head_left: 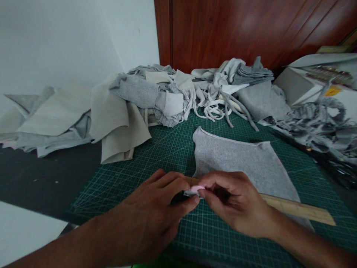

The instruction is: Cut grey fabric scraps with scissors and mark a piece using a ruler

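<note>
Both hands meet low in the middle of the head view. My right hand point(237, 201) pinches a small, rounded pink piece that looks like tailor's chalk point(197, 188). A grey-white bit shows along its lower left edge; whether it belongs to the chalk is unclear. From the left, my left hand point(161, 203) closes in with curved fingers, its thumb and fingertips at that edge. Beneath the hands runs a wooden ruler point(298, 209), partly covered. It lies across a grey knit fabric piece point(231, 154), whose near part is hidden by my right hand and the ruler.
A green cutting mat point(117, 190) with a grid covers the worktop. Piles of grey and beige fabric point(136, 91) line the back and left. At right are tangled grey scraps point(326, 126), black-handled scissors point(340, 167) and a white box point(301, 83).
</note>
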Demonstrator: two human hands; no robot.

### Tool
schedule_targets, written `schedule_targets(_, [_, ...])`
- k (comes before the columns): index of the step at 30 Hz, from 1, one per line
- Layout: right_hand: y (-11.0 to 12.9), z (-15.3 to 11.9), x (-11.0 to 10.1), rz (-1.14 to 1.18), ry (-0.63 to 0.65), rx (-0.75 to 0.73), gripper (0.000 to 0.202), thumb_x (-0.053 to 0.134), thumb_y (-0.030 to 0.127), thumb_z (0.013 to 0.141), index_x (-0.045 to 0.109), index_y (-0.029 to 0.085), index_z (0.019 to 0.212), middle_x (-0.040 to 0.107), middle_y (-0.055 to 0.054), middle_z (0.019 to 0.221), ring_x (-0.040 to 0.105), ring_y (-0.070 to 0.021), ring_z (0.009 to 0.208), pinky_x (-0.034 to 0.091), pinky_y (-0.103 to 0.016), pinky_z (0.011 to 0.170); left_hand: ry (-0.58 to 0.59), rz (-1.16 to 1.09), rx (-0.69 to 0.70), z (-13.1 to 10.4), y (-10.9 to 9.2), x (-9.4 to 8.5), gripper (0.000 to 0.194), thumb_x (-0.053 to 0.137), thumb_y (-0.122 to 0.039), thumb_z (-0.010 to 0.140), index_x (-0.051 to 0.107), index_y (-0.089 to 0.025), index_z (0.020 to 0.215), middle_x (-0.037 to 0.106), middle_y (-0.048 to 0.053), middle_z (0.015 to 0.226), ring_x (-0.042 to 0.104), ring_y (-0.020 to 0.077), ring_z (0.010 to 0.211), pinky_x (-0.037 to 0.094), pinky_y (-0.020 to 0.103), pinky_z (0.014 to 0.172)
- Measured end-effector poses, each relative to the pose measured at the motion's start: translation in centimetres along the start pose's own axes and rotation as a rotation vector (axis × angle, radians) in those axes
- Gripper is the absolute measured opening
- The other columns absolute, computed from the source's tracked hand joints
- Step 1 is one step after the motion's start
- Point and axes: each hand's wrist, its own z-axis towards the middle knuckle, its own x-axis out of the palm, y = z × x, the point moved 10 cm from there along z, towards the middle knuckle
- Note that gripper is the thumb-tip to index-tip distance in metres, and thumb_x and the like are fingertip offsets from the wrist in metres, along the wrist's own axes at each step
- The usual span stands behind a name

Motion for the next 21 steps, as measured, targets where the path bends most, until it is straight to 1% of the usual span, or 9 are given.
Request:
schedule_targets(4, [0.4,0.0,0.2,-0.035,0.003,-0.034,0.014,0.061,0.007,0.095,0.073,0.014,0.098,0.071,-0.001,0.077,0.059,-0.0099,0.063,0.045,-0.023,0.058,-0.011,-0.015,-0.008,-0.2,0.1,0.0,0.052,0.056,-0.01,0.092,0.056,-0.029,0.141,0.061,0.011,0.128,0.059,0.0286,0.119,0.054,0.048,0.101])
schedule_targets(7, [0.8,0.1,0.4,-0.073,0.015,-0.07,0.012,0.062,0.007,0.094,0.072,0.013,0.097,0.068,0.0,0.074,0.057,-0.0096,0.061,0.043,-0.024,0.056,-0.001,-0.029,-0.003,-0.2,0.2,0.1,0.051,0.057,-0.01,0.091,0.057,-0.028,0.139,0.06,0.011,0.128,0.058,0.0289,0.119,0.053,0.049,0.101])
schedule_targets(11, [1.1,0.1,0.8,-0.105,0.051,-0.085,0.011,0.061,0.007,0.095,0.07,0.013,0.096,0.063,0.001,0.072,0.054,-0.0089,0.059,0.04,-0.024,0.054,0.028,-0.054,-0.008,-0.2,0.5,0.3,0.05,0.055,-0.009,0.09,0.058,-0.026,0.137,0.058,0.011,0.136,0.056,0.029,0.124,0.051,0.051,0.104])
schedule_targets(15, [1.1,0.1,1.1,-0.111,0.075,-0.093,0.011,0.06,0.008,0.097,0.066,0.015,0.092,0.064,0.0,0.075,0.055,-0.0094,0.062,0.04,-0.025,0.056,0.07,-0.071,-0.003,-0.3,0.6,0.6,0.053,0.055,-0.009,0.09,0.056,-0.025,0.14,0.056,0.011,0.145,0.051,0.0299,0.132,0.049,0.052,0.109])
schedule_targets(18, [0.8,0.0,1.3,-0.133,0.09,-0.088,0.011,0.059,0.008,0.098,0.065,0.016,0.093,0.065,-0.001,0.078,0.056,-0.0103,0.064,0.041,-0.025,0.057,0.098,-0.073,-0.001,-0.3,0.7,0.7,0.054,0.055,-0.008,0.089,0.056,-0.024,0.141,0.057,0.01,0.148,0.05,0.0298,0.135,0.046,0.053,0.112])
schedule_targets(21, [0.9,-0.1,1.6,-0.172,0.1,-0.103,0.01,0.058,0.009,0.099,0.067,0.015,0.096,0.062,0.0,0.075,0.052,-0.0101,0.061,0.039,-0.026,0.054,0.095,-0.079,0.023,-0.2,0.6,0.5,0.051,0.057,-0.008,0.088,0.059,-0.024,0.137,0.059,0.008,0.146,0.051,0.029,0.134,0.046,0.051,0.113])
